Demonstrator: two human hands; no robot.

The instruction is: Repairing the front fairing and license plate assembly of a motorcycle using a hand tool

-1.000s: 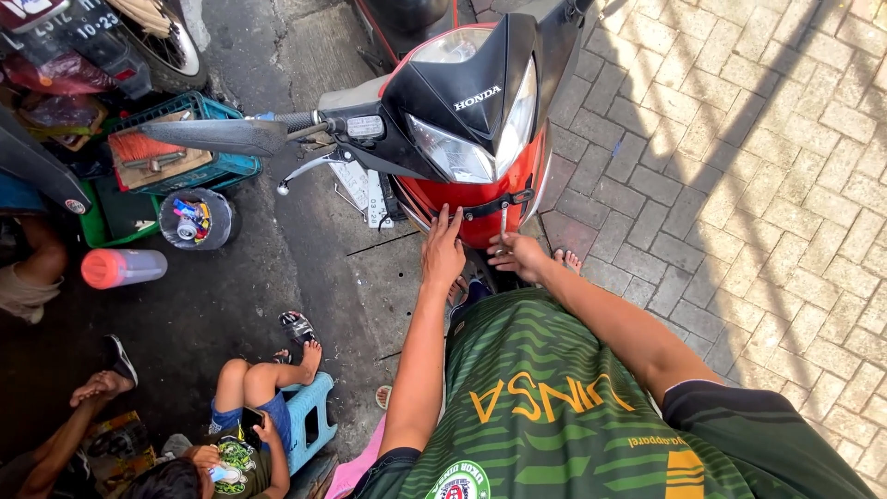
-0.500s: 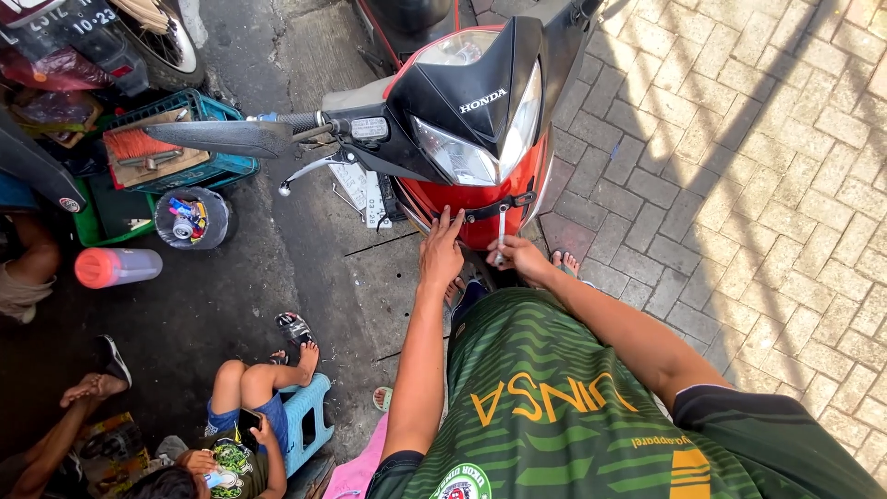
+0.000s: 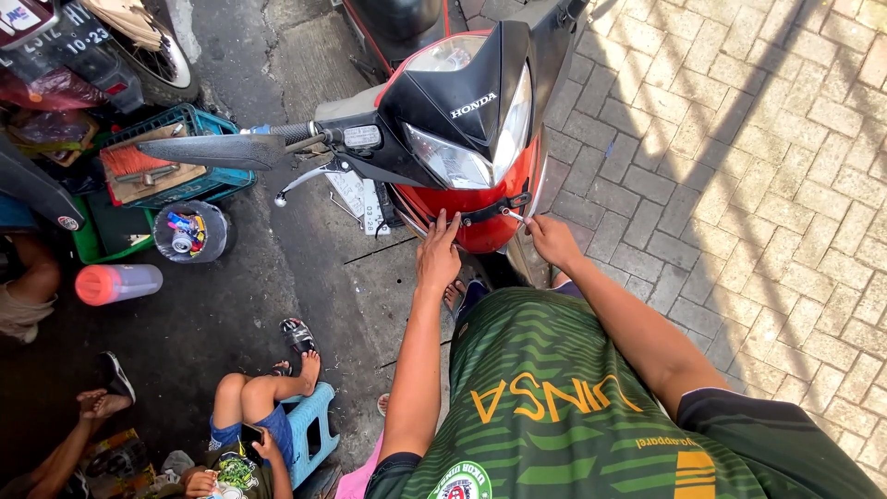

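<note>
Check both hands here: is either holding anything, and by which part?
The right hand grips a slim metal tool by its near end. The left hand holds nothing, resting flat on the motorbike's red front panel.

Open-air roadside motorbike repair spot

A red and black scooter (image 3: 462, 139) stands where oil-dark concrete meets sunlit paving bricks (image 3: 739, 185). Beside it sit crates of tools (image 3: 157, 176), a tub of small parts (image 3: 189, 231) and another bike's rear wheel (image 3: 139, 42). A person sits on a low blue stool (image 3: 309, 434).
</note>
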